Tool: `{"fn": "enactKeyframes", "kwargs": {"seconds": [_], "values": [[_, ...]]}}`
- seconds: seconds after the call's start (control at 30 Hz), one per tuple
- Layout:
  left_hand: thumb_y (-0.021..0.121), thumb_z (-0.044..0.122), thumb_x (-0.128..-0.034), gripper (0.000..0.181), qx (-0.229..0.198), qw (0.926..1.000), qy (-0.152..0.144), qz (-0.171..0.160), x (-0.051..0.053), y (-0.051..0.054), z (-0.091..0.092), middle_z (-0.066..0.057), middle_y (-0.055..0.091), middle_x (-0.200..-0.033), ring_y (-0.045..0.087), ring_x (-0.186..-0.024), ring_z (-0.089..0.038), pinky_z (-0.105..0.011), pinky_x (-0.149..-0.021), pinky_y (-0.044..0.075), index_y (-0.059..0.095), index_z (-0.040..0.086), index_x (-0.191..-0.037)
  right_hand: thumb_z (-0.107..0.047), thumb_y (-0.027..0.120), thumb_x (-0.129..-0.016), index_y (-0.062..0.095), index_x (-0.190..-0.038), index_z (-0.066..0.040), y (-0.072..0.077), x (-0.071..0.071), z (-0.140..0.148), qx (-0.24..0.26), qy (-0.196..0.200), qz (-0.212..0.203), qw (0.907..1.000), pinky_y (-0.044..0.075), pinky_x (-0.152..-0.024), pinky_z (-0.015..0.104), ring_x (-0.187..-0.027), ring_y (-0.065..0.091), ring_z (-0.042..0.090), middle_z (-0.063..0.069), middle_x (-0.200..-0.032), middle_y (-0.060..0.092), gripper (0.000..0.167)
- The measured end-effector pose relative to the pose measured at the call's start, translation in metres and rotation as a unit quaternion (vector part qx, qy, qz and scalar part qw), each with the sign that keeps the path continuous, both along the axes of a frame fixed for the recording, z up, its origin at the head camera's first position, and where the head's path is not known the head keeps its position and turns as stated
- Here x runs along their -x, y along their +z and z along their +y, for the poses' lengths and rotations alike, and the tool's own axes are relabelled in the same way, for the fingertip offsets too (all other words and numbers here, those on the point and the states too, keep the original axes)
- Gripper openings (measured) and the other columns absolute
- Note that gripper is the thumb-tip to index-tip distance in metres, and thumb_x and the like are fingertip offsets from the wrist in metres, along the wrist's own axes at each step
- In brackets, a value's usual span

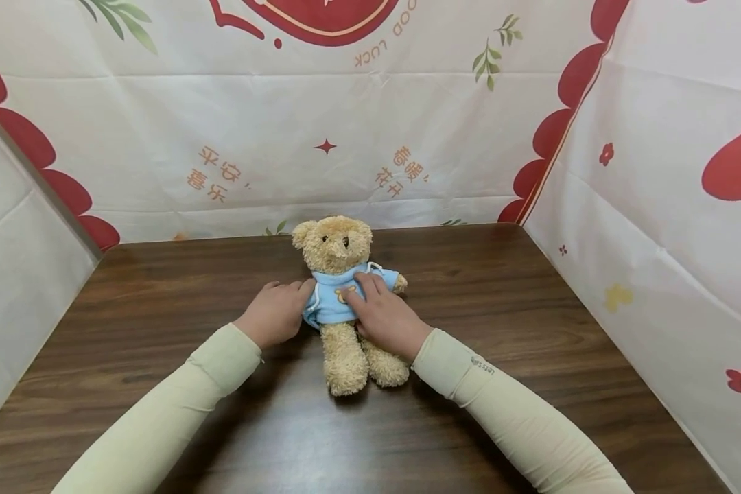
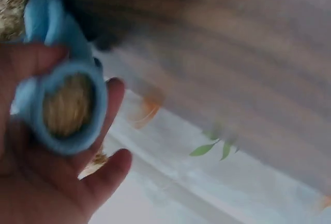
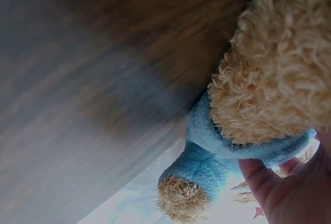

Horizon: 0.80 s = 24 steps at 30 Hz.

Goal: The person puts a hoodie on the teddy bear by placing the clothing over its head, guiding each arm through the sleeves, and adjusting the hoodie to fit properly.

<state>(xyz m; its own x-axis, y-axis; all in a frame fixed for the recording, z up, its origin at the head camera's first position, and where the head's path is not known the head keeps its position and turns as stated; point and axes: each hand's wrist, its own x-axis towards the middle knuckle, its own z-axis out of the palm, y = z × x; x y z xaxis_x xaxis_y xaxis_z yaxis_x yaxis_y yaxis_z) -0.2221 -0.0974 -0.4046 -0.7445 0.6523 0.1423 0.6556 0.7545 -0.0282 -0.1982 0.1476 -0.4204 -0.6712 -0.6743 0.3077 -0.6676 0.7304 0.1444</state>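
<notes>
A tan, curly-furred teddy bear (image 1: 344, 357) in a light blue hooded top (image 1: 330, 302) lies face up on the brown wooden table, legs toward me. My left hand (image 1: 276, 312) grips the sleeve on the bear's left-hand side as I see it. In the left wrist view the thumb lies over the blue sleeve (image 2: 101, 97), its round cuff framing the furry paw (image 2: 67, 105). My right hand (image 1: 390, 319) rests on the top's front with extended fingers. The right wrist view shows fingertips (image 3: 253, 172) touching blue fabric below the fur; the bear's other paw (image 3: 183, 200) pokes from its sleeve.
Dark wood-grain table (image 1: 500, 384) surrounds the bear on all sides. A white printed cloth (image 1: 321, 110) with red shapes and leaves hangs behind the table's far edge. Similar cloth walls (image 1: 673, 226) stand along both sides.
</notes>
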Motion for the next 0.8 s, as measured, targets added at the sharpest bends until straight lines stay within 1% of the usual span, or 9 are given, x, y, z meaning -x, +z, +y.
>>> {"fn": "enactKeyframes", "kwargs": {"seconds": [0.13, 0.23, 0.33, 0.4, 0.53, 0.6, 0.63, 0.7, 0.8], "values": [[0.069, -0.001, -0.0848, 0.030, -0.028, 0.9966, -0.007, 0.077, 0.004, -0.008, 0.001, -0.010, 0.070, -0.100, 0.068, -0.084, -0.027, -0.052, -0.084, 0.051, 0.062, 0.003, -0.113, -0.019, 0.069, -0.091, 0.050, -0.142, -0.007, -0.001, 0.001, 0.001, 0.004, 0.007, 0.004, 1.0000, 0.052, -0.091, 0.041, -0.127, 0.043, 0.040, 0.028, -0.141, 0.038, 0.056], [0.068, -0.002, -0.0854, 0.019, -0.042, 0.9942, -0.004, 0.099, 0.005, -0.009, 0.002, -0.008, 0.071, -0.093, 0.068, -0.077, -0.026, -0.051, -0.082, 0.051, 0.063, 0.006, -0.101, -0.018, 0.068, -0.091, 0.051, -0.141, -0.008, -0.001, 0.001, 0.001, 0.006, 0.008, 0.007, 0.9999, 0.052, -0.092, 0.041, -0.127, 0.043, 0.040, 0.028, -0.141, 0.038, 0.054], [0.068, -0.003, -0.0844, 0.018, -0.049, 0.9934, 0.002, 0.103, 0.006, -0.010, 0.003, -0.008, 0.070, -0.090, 0.067, -0.076, -0.027, -0.051, -0.081, 0.051, 0.063, 0.008, -0.098, -0.018, 0.068, -0.091, 0.051, -0.141, -0.008, -0.001, 0.000, 0.002, 0.005, 0.007, 0.008, 0.9999, 0.052, -0.092, 0.040, -0.128, 0.042, 0.039, 0.028, -0.141, 0.038, 0.054], [0.068, 0.000, -0.0842, 0.024, -0.054, 0.9944, 0.007, 0.091, 0.006, -0.011, 0.001, -0.009, 0.069, -0.094, 0.067, -0.079, -0.029, -0.051, -0.079, 0.051, 0.064, 0.007, -0.107, -0.019, 0.068, -0.091, 0.051, -0.142, -0.008, -0.002, 0.000, 0.001, 0.006, 0.006, 0.005, 0.9999, 0.052, -0.091, 0.040, -0.128, 0.042, 0.039, 0.028, -0.141, 0.038, 0.055], [0.076, 0.014, -0.0829, 0.057, -0.063, 0.9972, 0.010, 0.039, 0.002, -0.007, -0.009, -0.016, 0.063, -0.111, 0.064, -0.094, -0.035, -0.052, -0.080, 0.051, 0.055, 0.005, -0.135, -0.021, 0.071, -0.090, 0.049, -0.143, -0.007, -0.004, 0.000, 0.000, 0.007, 0.005, -0.004, 1.0000, 0.053, -0.090, 0.040, -0.130, 0.041, 0.040, 0.029, -0.142, 0.037, 0.059], [0.082, 0.020, -0.0788, 0.072, -0.071, 0.9970, 0.008, 0.029, -0.002, -0.002, -0.019, -0.018, 0.060, -0.116, 0.061, -0.098, -0.037, -0.053, -0.080, 0.051, 0.049, 0.005, -0.142, -0.021, 0.071, -0.090, 0.048, -0.143, -0.007, -0.004, 0.001, 0.000, 0.006, 0.005, -0.007, 0.9999, 0.053, -0.089, 0.040, -0.129, 0.040, 0.041, 0.029, -0.142, 0.037, 0.060], [0.084, 0.021, -0.0760, 0.076, -0.078, 0.9964, 0.007, 0.031, -0.004, 0.001, -0.025, -0.017, 0.058, -0.117, 0.060, -0.099, -0.037, -0.054, -0.080, 0.051, 0.049, 0.005, -0.141, -0.022, 0.071, -0.090, 0.048, -0.143, -0.007, -0.005, 0.001, 0.000, 0.005, 0.006, -0.006, 1.0000, 0.053, -0.089, 0.040, -0.129, 0.041, 0.041, 0.030, -0.142, 0.037, 0.060], [0.087, 0.019, -0.0718, 0.069, -0.097, 0.9938, 0.002, 0.055, -0.008, 0.007, -0.035, -0.016, 0.058, -0.111, 0.059, -0.094, -0.036, -0.052, -0.074, 0.051, 0.057, 0.004, -0.132, -0.021, 0.070, -0.090, 0.048, -0.143, -0.007, -0.004, 0.002, 0.001, 0.007, 0.006, -0.004, 0.9999, 0.054, -0.088, 0.040, -0.129, 0.041, 0.042, 0.030, -0.142, 0.037, 0.059], [0.089, 0.015, -0.0701, 0.042, -0.106, 0.9888, -0.007, 0.105, -0.013, 0.009, -0.046, -0.011, 0.057, -0.095, 0.056, -0.080, -0.032, -0.047, -0.064, 0.050, 0.066, 0.005, -0.104, -0.020, 0.069, -0.090, 0.048, -0.143, -0.007, -0.004, 0.002, 0.002, 0.009, 0.004, 0.000, 0.9999, 0.054, -0.087, 0.040, -0.129, 0.041, 0.042, 0.030, -0.141, 0.037, 0.058]]}}
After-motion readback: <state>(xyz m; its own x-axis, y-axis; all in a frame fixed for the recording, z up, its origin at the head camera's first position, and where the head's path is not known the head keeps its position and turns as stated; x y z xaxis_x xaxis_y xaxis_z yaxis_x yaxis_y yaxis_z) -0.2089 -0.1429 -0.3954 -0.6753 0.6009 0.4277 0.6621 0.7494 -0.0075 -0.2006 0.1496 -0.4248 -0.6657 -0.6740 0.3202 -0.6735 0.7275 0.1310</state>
